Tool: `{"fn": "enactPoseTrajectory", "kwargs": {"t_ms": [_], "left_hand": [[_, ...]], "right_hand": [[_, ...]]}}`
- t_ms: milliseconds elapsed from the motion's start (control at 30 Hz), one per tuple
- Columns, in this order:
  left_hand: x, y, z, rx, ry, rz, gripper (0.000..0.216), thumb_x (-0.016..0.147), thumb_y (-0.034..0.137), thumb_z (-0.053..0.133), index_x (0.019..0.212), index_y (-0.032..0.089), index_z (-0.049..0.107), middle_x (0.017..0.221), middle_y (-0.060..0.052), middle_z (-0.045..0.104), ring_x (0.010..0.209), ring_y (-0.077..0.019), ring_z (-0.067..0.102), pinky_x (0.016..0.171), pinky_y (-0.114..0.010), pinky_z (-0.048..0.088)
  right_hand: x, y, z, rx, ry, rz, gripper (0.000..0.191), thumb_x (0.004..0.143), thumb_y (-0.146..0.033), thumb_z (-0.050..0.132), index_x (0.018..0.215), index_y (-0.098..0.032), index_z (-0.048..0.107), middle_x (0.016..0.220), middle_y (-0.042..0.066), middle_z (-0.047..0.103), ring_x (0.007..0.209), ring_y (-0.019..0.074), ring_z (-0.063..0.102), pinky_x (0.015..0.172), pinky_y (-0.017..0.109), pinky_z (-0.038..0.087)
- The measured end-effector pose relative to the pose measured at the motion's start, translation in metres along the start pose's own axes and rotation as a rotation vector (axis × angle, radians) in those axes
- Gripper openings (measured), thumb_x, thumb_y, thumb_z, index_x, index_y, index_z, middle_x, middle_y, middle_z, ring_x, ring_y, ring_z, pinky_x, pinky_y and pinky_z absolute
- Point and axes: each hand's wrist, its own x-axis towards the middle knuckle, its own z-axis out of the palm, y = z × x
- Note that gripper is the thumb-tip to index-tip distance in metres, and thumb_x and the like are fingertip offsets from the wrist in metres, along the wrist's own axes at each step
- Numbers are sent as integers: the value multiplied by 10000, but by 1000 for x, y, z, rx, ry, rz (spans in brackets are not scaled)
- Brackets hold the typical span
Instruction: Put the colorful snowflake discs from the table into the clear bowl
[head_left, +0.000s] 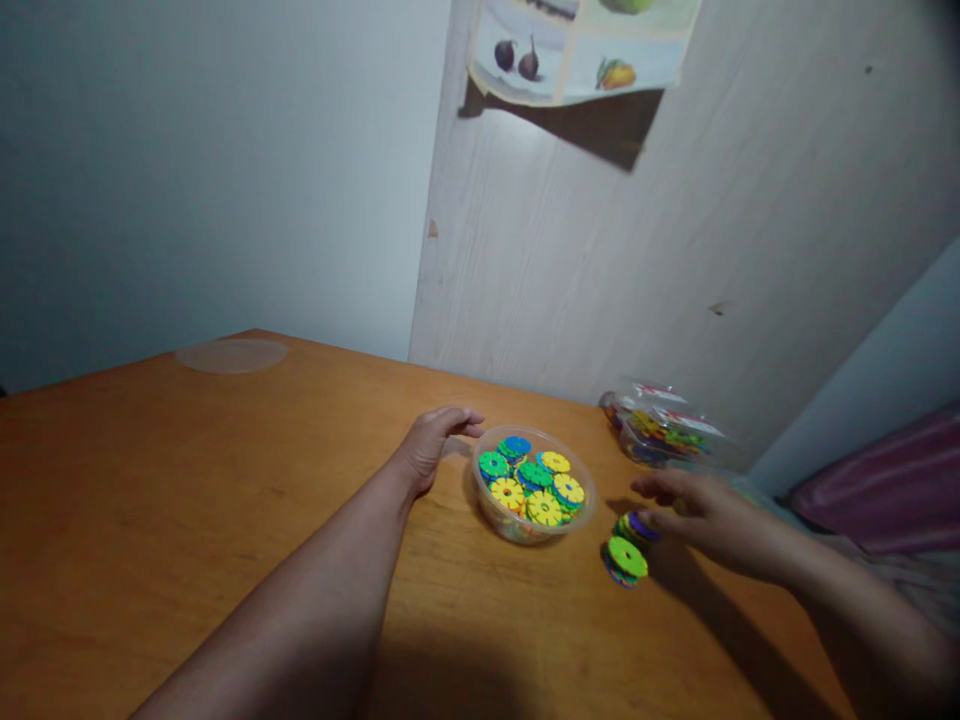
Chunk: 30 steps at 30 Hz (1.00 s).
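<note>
A clear round plastic bowl [486,508] stands on the table, filled with notched plastic discs [536,474] in yellow, green and blue. At the bowl's left side is my left hand [439,445], its fingers stretched toward the rim and holding nothing; whether they touch it I cannot tell. To the right of the bowl, my right hand [694,510] hovers with thumb and fingers apart. Just below its thumb sits a small stack of discs with a purple one [643,528] on top. Slightly nearer to me is another stack, topped by a lime-green disc [627,557].
A translucent round lid [232,355] lies at the table's far left corner. Clear plastic containers with colourful pieces [664,432] stand at the back right against the wall. The wooden table [300,430] meets that wall, where a fruit poster [585,50] hangs. Purple fabric [885,485] is at far right.
</note>
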Motion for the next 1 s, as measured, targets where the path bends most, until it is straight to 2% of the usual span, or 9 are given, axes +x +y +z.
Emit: {"fn": "enactPoseTrajectory", "kwargs": {"t_ms": [100, 300, 533, 633, 800, 900, 1000], "left_hand": [[1, -1, 0, -16, 1, -7, 350, 715, 450, 681, 864, 137, 728, 788, -91, 711, 783, -216, 639, 740, -319, 460], [2, -2, -2, -41, -19, -52, 351, 715, 436, 686, 890, 134, 720, 822, -92, 714, 760, -207, 642, 742, -326, 473], [1, -3, -2, -56, -9, -63, 356, 703, 435, 699, 889, 133, 715, 846, -98, 722, 787, -205, 648, 772, -327, 474], [2, -4, -2, -44, -5, -45, 348, 709, 435, 694, 883, 134, 721, 847, -99, 724, 806, -206, 649, 793, -327, 468], [2, -3, -2, -37, 1, -59, 340, 694, 434, 708, 862, 139, 722, 848, -98, 722, 799, -206, 649, 782, -326, 470], [1, -3, -2, -51, 3, -74, 334, 693, 428, 711, 859, 138, 718, 852, -97, 721, 797, -202, 649, 775, -322, 474], [1, -4, -2, -52, -1, -63, 329, 699, 422, 706, 862, 136, 719, 855, -103, 719, 816, -211, 653, 788, -332, 478]], "right_hand": [[-5, 11, 9, 11, -51, 19, 428, 786, -455, 612, 1120, -194, 675, 1158, 105, 683, 999, 262, 629, 864, 361, 493], [1, 9, 22, -7, -103, 30, 269, 766, -393, 597, 919, -202, 709, 854, 53, 725, 786, 210, 633, 705, 306, 485], [3, 13, 15, 21, -62, 52, 280, 768, -422, 605, 913, -197, 688, 854, 50, 706, 788, 207, 620, 704, 309, 483], [5, 0, 3, 23, 6, -15, 325, 801, -473, 594, 961, -203, 680, 927, 63, 693, 850, 219, 612, 765, 336, 488], [19, -43, -3, 22, 143, -179, 379, 809, -519, 614, 1035, -222, 678, 1028, 76, 671, 952, 231, 596, 854, 363, 478], [30, -63, 4, -9, 133, -231, 363, 812, -510, 624, 1026, -223, 691, 1003, 85, 671, 944, 234, 603, 867, 376, 477], [37, -65, 9, -30, 103, -212, 426, 791, -554, 634, 1042, -215, 693, 1015, 93, 669, 945, 241, 613, 862, 383, 484]]}}
